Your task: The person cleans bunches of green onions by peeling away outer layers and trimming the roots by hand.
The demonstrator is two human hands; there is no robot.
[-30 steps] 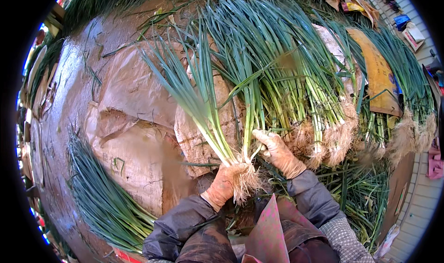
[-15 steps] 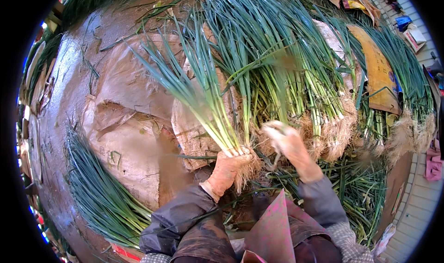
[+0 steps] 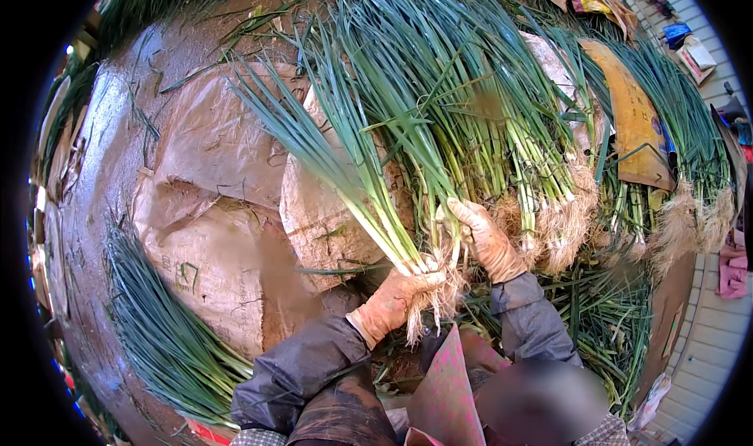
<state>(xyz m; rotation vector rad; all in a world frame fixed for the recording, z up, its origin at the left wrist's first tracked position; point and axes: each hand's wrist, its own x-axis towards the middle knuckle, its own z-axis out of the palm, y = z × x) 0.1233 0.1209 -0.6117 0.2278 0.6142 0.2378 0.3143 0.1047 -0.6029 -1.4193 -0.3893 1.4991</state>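
Observation:
My left hand (image 3: 392, 301), in an orange-stained glove, is closed round the lower ends of a bunch of green onions (image 3: 376, 222). Pale stringy roots (image 3: 423, 305) hang below the fist, and the long leaves slant away to the upper left. Just to its right, my right hand (image 3: 488, 246), gloved too, has its fingers closed on a few more green onion stalks (image 3: 441, 181), low down near their roots. These stalks stand close beside the left bunch. Behind the right hand lies a thick row of green onions (image 3: 541, 152), roots toward me.
Brown sacking (image 3: 208, 269) covers the ground at left. A bundle of trimmed-looking green onions (image 3: 161, 328) lies at lower left. Loose leaves (image 3: 608, 324) are heaped at lower right. A yellow sheet (image 3: 627, 116) separates further onions (image 3: 682, 124) at far right, beside pale paving (image 3: 710, 320).
My right hand, blurred and without stalks before, now grips green onion stalks and sits slightly lower. The left hand still holds its bunch, a little lower and further right.

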